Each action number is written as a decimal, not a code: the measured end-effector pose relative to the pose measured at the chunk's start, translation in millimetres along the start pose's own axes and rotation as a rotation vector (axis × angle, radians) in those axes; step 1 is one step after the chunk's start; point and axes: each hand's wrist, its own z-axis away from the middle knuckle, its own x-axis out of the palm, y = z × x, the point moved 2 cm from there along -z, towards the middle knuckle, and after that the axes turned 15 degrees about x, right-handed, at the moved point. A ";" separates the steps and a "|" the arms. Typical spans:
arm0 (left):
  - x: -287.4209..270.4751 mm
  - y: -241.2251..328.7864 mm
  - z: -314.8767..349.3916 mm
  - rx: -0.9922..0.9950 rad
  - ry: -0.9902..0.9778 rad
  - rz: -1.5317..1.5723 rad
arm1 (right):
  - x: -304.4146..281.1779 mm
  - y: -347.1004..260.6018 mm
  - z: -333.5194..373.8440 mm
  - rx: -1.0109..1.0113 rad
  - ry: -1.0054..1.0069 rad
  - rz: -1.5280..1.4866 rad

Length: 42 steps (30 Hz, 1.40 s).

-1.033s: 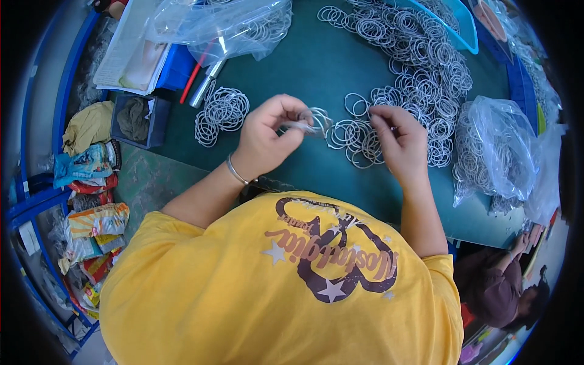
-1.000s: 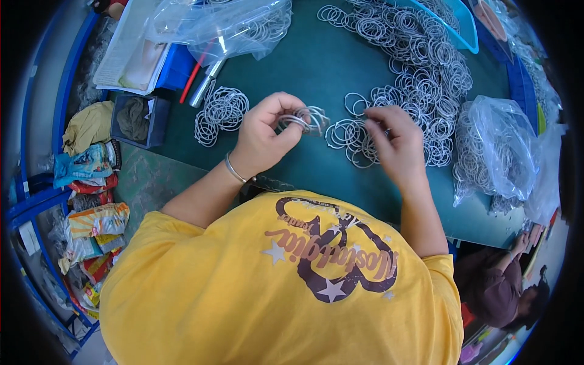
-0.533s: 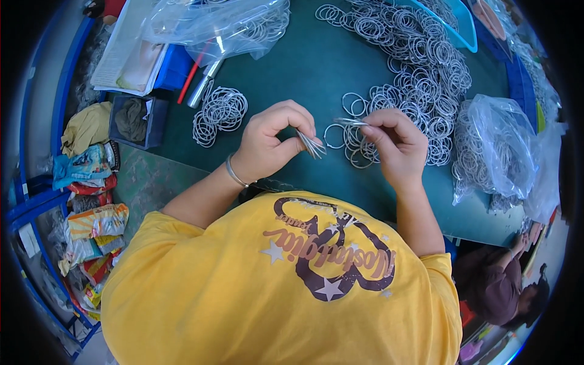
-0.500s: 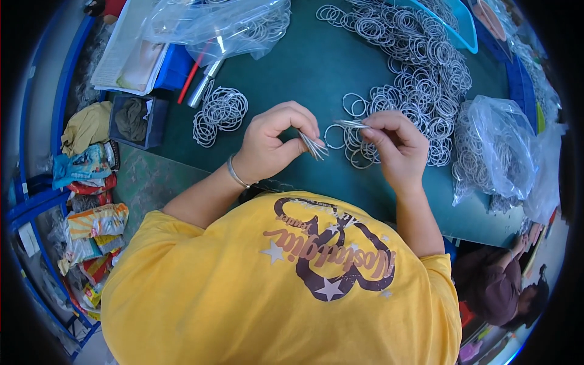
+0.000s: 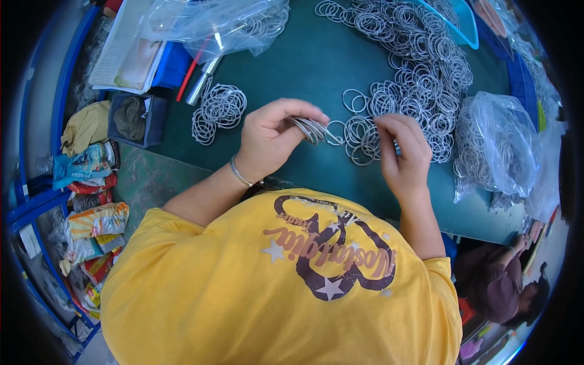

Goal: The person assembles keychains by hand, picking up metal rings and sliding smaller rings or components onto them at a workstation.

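My left hand (image 5: 274, 129) is closed around a bunch of thin metal rings (image 5: 311, 130), which fan out between thumb and fingers. A single loose ring (image 5: 334, 132) shows just past that bunch, against the table. At the near edge of a large heap of similar rings (image 5: 420, 79), my right hand (image 5: 406, 149) hovers with curved fingers and a gap between thumb and forefinger. Nothing can be seen in it. Left of my left hand lies a smaller pile of rings (image 5: 220, 109) on the green table (image 5: 292, 73).
Clear plastic bags of rings lie at the far left (image 5: 243, 27) and right (image 5: 496, 146). A red pen (image 5: 190, 76), a metal tube (image 5: 204, 81), papers (image 5: 125, 55) and a dark bin (image 5: 139, 120) line the left. Another person (image 5: 496, 280) sits at lower right.
The rings that my right hand held have left its fingers. My left hand now holds a thicker, more spread bunch. The right fingers have parted over the heap's edge.
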 end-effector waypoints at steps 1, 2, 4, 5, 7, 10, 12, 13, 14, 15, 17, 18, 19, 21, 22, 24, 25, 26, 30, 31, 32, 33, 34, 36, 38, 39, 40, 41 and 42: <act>-2.4 -4.1 -1.0 0.115 -0.014 0.012 | 1.5 5.8 0.1 0.065 -0.051 0.027; -2.8 -6.4 -1.8 0.115 -0.017 0.014 | 2.8 4.5 1.9 0.067 -0.049 0.029; -3.2 -7.1 -2.6 0.201 -0.031 0.028 | 12.1 -2.0 4.4 0.100 -0.133 0.292; -2.8 -7.7 -2.2 0.200 -0.031 0.029 | 15.3 -2.3 5.7 0.120 -0.129 0.295; -2.3 -7.2 -1.1 0.214 -0.061 0.012 | 16.4 2.7 5.4 0.122 -0.130 0.249; -1.6 -7.1 0.8 0.176 -0.037 0.072 | 11.9 4.7 2.3 0.093 -0.090 0.142; -2.8 -3.4 -0.2 0.154 -0.072 0.016 | 7.3 9.0 3.4 0.390 -0.128 -0.305; -2.3 -2.1 -0.5 0.132 -0.106 -0.037 | 10.3 16.6 4.3 0.390 -0.128 -0.511; 0.3 -1.1 -0.1 0.132 -0.108 -0.036 | 9.1 14.6 4.9 0.391 -0.127 -0.510; 3.4 -0.9 0.7 0.072 -0.082 -0.002 | 9.1 12.0 5.6 0.541 -0.190 -0.729; 7.9 -1.0 1.0 0.015 -0.055 0.033 | 12.8 12.3 7.7 0.618 -0.270 -1.023; 10.3 -2.0 1.3 -0.030 -0.069 0.071 | 14.0 11.9 9.1 0.618 -0.270 -1.024; 12.0 -3.2 1.5 -0.076 -0.084 0.108 | 15.5 10.2 11.4 0.625 -0.263 -1.052; 13.1 -4.6 0.5 -0.086 -0.111 0.132 | 16.6 8.0 13.9 0.640 -0.251 -1.099; 13.8 -4.9 0.2 -0.096 -0.139 0.156 | 16.2 8.7 13.4 0.641 -0.251 -1.099; 14.7 -2.7 -1.1 -0.170 -0.121 0.212 | 10.0 3.8 9.9 0.181 -0.125 -0.476; 15.2 -2.6 -1.0 -0.242 -0.102 0.268 | 8.9 -3.1 8.7 0.059 -0.080 -0.359; 15.6 -2.3 -0.4 -0.242 -0.102 0.267 | 10.4 -6.3 10.2 0.058 -0.080 -0.360; 15.0 -3.2 -1.6 -0.243 -0.085 0.137 | 12.4 -10.9 12.7 -0.120 0.000 -0.279; 14.6 -3.6 -1.6 -0.231 -0.081 0.091 | 14.3 -8.2 13.8 0.017 -0.002 -0.402; 14.6 -3.4 -2.0 -0.229 -0.082 0.090 | 15.9 -6.8 14.8 0.155 -0.004 -0.525; 14.2 -3.2 -2.0 -0.220 -0.078 0.089 | 17.6 -9.2 15.1 0.281 -0.019 -0.657; 13.8 -3.0 -1.9 -0.212 -0.075 0.087 | 16.7 -8.8 17.3 0.280 -0.019 -0.658; 13.7 -3.7 -0.3 -0.212 -0.064 0.084 | 19.0 -2.3 21.8 0.544 -0.203 -0.810; 13.7 -3.5 -0.7 -0.212 -0.056 0.083 | 21.7 -3.4 21.0 0.519 -0.169 -0.787; 12.9 -3.0 -1.2 -0.202 -0.071 0.067 | 22.1 -2.1 21.0 0.465 -0.166 -0.703; 12.8 -2.8 -1.6 -0.192 -0.087 0.051 | 22.3 -1.6 20.6 0.412 -0.162 -0.618; 13.6 -2.9 -1.5 -0.193 -0.090 0.053 | 21.5 -3.8 18.4 0.378 -0.101 -0.581; 13.4 -3.2 -1.2 -0.215 -0.051 0.080 | 19.2 -4.7 15.3 0.378 -0.100 -0.583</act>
